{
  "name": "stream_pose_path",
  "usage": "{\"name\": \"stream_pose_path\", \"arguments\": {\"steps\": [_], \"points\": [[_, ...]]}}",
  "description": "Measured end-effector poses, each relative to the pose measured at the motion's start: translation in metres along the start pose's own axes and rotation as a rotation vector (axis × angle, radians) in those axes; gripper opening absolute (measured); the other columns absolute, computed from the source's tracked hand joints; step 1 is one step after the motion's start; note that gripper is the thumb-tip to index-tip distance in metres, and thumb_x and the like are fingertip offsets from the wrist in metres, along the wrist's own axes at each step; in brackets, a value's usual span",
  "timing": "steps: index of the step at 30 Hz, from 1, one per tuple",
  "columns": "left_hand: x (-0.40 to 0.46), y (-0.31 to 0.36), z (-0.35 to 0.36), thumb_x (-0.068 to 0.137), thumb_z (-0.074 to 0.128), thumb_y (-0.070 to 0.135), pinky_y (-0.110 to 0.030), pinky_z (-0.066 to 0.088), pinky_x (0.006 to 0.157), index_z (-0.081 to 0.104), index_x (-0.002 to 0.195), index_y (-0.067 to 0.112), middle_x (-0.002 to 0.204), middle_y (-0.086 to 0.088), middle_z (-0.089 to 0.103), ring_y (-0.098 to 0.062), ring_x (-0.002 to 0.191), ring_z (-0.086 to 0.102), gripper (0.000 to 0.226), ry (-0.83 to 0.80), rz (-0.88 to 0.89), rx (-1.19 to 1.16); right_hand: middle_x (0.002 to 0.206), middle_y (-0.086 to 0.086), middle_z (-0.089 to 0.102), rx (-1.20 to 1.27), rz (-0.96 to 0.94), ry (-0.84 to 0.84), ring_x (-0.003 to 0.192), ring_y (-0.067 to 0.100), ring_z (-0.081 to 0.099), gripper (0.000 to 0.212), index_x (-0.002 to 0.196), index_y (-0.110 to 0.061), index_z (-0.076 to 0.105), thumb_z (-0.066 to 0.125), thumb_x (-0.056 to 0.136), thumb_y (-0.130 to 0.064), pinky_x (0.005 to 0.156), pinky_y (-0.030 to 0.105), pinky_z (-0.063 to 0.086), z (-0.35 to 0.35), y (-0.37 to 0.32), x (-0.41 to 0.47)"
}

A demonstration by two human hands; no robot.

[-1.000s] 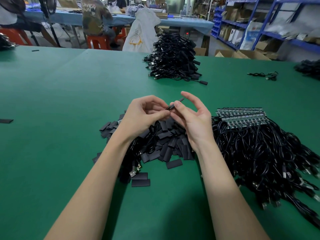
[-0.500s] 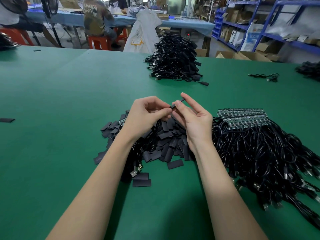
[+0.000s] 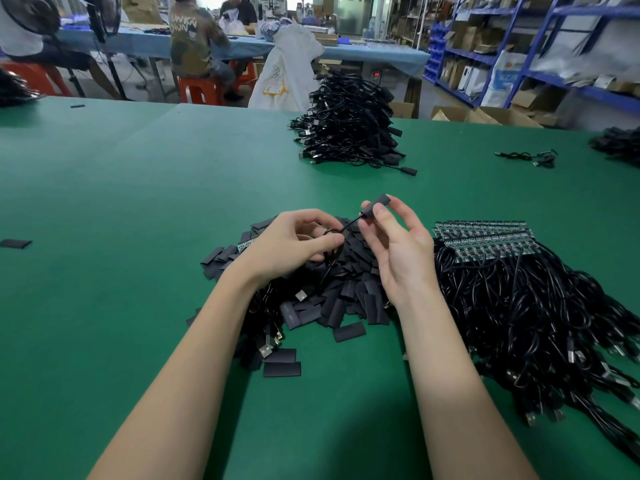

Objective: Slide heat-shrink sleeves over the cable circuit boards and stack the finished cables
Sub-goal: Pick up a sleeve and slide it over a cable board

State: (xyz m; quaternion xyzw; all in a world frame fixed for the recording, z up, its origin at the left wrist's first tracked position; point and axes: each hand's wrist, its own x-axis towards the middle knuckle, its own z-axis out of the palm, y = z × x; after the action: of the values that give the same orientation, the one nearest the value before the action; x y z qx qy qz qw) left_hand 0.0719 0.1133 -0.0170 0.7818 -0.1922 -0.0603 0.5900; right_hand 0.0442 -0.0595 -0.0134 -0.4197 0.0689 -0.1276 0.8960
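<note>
Sleeve, black, apparently covers the cable's board.

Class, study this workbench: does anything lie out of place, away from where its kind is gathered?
Yes. One heat-shrink sleeve lies alone at the left edge of the green table, far from the sleeve pile. Another small dark piece sits at the far left, and one loose cable lies apart from the finished stack.

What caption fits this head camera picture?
Right hand pinches a sleeved cable end, left hand holds its cable, above loose heat-shrink sleeves.
</note>
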Motion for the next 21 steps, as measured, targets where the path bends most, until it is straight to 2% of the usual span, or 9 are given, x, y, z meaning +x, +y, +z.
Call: {"name": "stream_pose_path", "arguments": {"steps": [3,5,7,11,13,15,16,18,21], "points": [[0.0,-0.001,0.004,0.093,0.072,0.018,-0.02,0.053,0.068,0.074,0.098,0.022,0.08,0.002,0.058,-0.008,0.073,0.061,0.007,0.012,0.003,-0.033,0.085,0.006,0.077,-0.009,0.015,0.015,0.082,0.013,0.075,0.018,0.114,-0.006,0.063,0.064,0.096,-0.001,0.079,0.026,0.061,-0.001,-0.001,0.002],[0.0,0.003,0.005,0.095,0.07,0.016,-0.02,0.052,0.064,0.073,0.1,0.02,0.086,-0.001,0.064,-0.013,0.076,0.068,0.007,0.044,0.011,-0.089,0.093,0.009,0.077,-0.023,0.05,0.027,0.085,0.016,0.076,0.013,0.112,-0.005,0.063,0.063,0.098,-0.005,0.079,0.026,0.061,-0.003,-0.002,0.002],[0.002,0.009,0.004,0.096,0.068,0.015,-0.016,0.049,0.06,0.073,0.099,0.023,0.088,0.004,0.066,-0.011,0.072,0.07,0.01,0.104,0.037,-0.095,0.102,0.013,0.076,-0.062,0.092,0.04,0.092,0.02,0.077,0.009,0.109,-0.007,0.062,0.06,0.101,-0.01,0.079,0.027,0.061,-0.005,-0.003,0.003],[0.02,0.022,-0.005,0.095,0.067,0.017,-0.014,0.045,0.062,0.074,0.097,0.03,0.084,0.012,0.065,-0.007,0.064,0.059,0.015,0.272,0.13,0.057,0.101,0.009,0.078,-0.238,0.097,0.048,0.094,0.019,0.076,0.011,0.11,-0.009,0.065,0.059,0.102,-0.014,0.078,0.026,0.062,-0.005,0.0,0.004],[0.042,0.028,-0.014,0.094,0.066,0.019,-0.009,0.041,0.058,0.074,0.096,0.032,0.085,0.013,0.065,0.001,0.057,0.053,0.016,0.306,0.153,0.225,0.098,0.005,0.078,-0.35,0.08,0.047,0.091,0.015,0.074,0.01,0.106,-0.011,0.068,0.062,0.1,-0.015,0.08,0.026,0.062,-0.004,0.004,0.004],[0.072,0.032,-0.023,0.094,0.065,0.019,-0.007,0.038,0.055,0.075,0.099,0.029,0.088,0.01,0.065,0.002,0.056,0.05,0.015,0.303,0.132,0.426,0.097,0.003,0.079,-0.426,0.075,0.032,0.092,0.014,0.071,0.006,0.1,-0.015,0.07,0.064,0.098,-0.015,0.084,0.028,0.061,-0.003,0.008,0.003],[0.089,0.032,-0.026,0.094,0.064,0.019,-0.008,0.039,0.058,0.076,0.1,0.028,0.09,0.006,0.066,0.0,0.061,0.053,0.016,0.298,0.105,0.521,0.097,0.002,0.079,-0.45,0.078,0.027,0.093,0.014,0.071,0.005,0.098,-0.017,0.07,0.065,0.097,-0.016,0.085,0.028,0.061,-0.003,0.009,0.003],[0.12,0.027,-0.028,0.095,0.063,0.017,-0.019,0.046,0.07,0.077,0.104,0.026,0.097,0.0,0.068,-0.012,0.079,0.06,0.019,0.291,0.044,0.672,0.096,0.0,0.079,-0.473,0.083,0.016,0.093,0.013,0.07,0.006,0.098,-0.017,0.07,0.065,0.097,-0.017,0.085,0.028,0.06,-0.003,0.01,0.003],[0.152,0.009,-0.021,0.094,0.06,0.015,-0.03,0.048,0.081,0.076,0.111,0.026,0.114,-0.001,0.072,-0.022,0.1,0.064,0.026,0.29,0.022,0.865,0.091,-0.004,0.08,-0.478,0.084,0.005,0.09,0.012,0.07,0.007,0.096,-0.018,0.071,0.064,0.098,-0.018,0.085,0.029,0.06,-0.004,0.011,0.004]]}}
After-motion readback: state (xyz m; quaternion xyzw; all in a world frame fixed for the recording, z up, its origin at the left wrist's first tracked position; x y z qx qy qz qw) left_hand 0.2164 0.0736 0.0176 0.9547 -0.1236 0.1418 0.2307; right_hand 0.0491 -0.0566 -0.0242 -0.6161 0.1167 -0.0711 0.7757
